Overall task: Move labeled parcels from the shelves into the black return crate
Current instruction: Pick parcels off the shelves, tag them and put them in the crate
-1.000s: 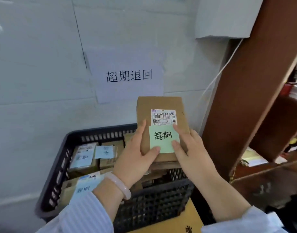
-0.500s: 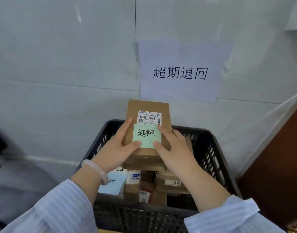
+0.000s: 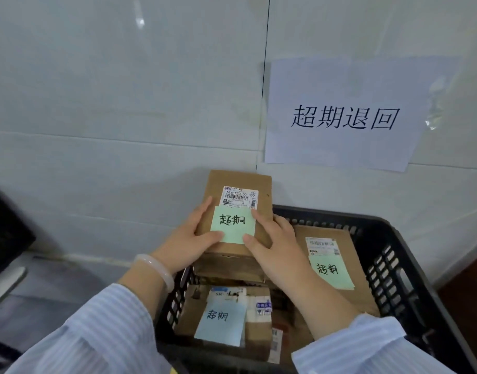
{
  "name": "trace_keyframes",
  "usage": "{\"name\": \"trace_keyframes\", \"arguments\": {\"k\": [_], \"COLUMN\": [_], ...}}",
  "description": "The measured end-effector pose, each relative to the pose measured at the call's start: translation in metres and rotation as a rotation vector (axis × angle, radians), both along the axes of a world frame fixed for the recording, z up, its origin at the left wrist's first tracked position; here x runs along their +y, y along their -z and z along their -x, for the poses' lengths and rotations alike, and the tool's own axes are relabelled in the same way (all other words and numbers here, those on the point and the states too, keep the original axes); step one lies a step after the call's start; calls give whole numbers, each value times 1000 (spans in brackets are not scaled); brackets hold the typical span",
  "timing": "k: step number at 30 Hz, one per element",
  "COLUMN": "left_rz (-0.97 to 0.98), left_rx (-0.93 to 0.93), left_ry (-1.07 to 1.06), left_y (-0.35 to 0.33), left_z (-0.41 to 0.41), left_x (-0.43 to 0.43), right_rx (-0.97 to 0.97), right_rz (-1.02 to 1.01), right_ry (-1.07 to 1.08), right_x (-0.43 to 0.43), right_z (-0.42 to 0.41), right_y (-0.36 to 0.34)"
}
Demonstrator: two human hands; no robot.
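Brown cardboard parcel (image 3: 215, 182) bearing a green note (image 3: 233, 225) is held over the black crate (image 3: 388, 255), above other parcels (image 3: 340, 238). The 2 hands' grip clasps it: left hand (image 3: 188, 244) and right hand (image 3: 275, 247) at opposite edges, thumbs touching the note.

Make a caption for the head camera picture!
Left hand and right hand hold a labeled parcel over the black crate.

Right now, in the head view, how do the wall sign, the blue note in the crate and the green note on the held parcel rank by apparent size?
1. wall sign, clearly largest.
2. blue note.
3. green note on the held parcel; only slightly smaller, so their true sizes may match.
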State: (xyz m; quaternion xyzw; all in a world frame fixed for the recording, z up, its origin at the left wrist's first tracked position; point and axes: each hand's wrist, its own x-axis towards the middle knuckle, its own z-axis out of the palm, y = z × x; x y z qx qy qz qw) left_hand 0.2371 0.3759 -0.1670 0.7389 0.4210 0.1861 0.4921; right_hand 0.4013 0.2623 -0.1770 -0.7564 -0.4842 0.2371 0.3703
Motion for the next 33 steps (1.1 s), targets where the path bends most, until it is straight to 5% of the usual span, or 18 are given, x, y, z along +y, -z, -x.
{"name": "trace_keyframes", "arguments": {"k": [13, 21, 29, 33], "left_rz": [5, -54, -350, -364], "left_rx": [55, 359, 666, 656], "left_ry": [84, 206, 202, 199], "left_y": [26, 29, 30, 28], "left_z": [19, 7, 8, 12], "left_x": [5, 10, 15, 17], "right_rx": [13, 79, -4, 15], "right_rz": [6, 96, 165, 193], "right_ry": [51, 52, -11, -33], "right_x": [-4, -6, 8, 4], "right_z": [20, 19, 17, 13], "right_y": [25, 41, 42, 35]}}
